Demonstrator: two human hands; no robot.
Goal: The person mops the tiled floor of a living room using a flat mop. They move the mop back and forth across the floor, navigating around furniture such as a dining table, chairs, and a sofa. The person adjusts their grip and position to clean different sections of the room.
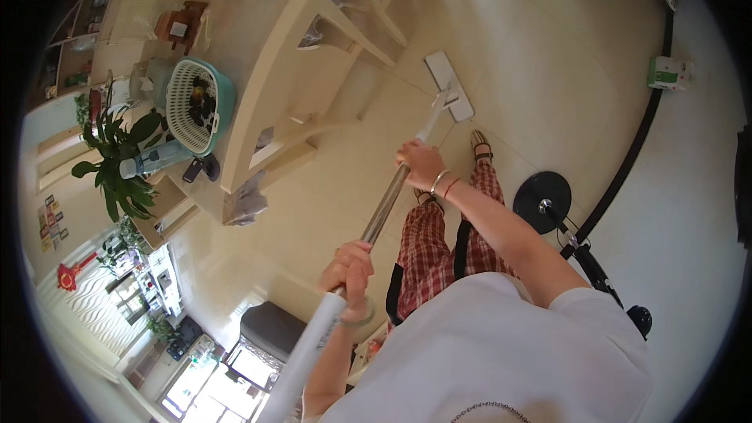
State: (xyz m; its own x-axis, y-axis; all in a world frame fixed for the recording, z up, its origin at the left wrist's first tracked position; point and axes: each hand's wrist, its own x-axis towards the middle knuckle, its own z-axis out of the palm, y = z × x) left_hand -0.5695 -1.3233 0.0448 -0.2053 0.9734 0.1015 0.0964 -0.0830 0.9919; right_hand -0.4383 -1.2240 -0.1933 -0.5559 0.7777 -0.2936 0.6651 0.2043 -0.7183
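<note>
Mop head [446, 82] lies on the floor [548, 70] ahead, long axis crosswise to the pole [386, 211], which the right hand [421, 164] grips nearer the head, the left hand [349, 272] farther back.

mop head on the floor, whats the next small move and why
Probably push the mop head a little forward, away from the right foot: it seems to lie flat on the floor with one end close to that foot, and the left hand and right hand both grip the pole.

Glaring window [213, 393], curved edges, black corners
</note>
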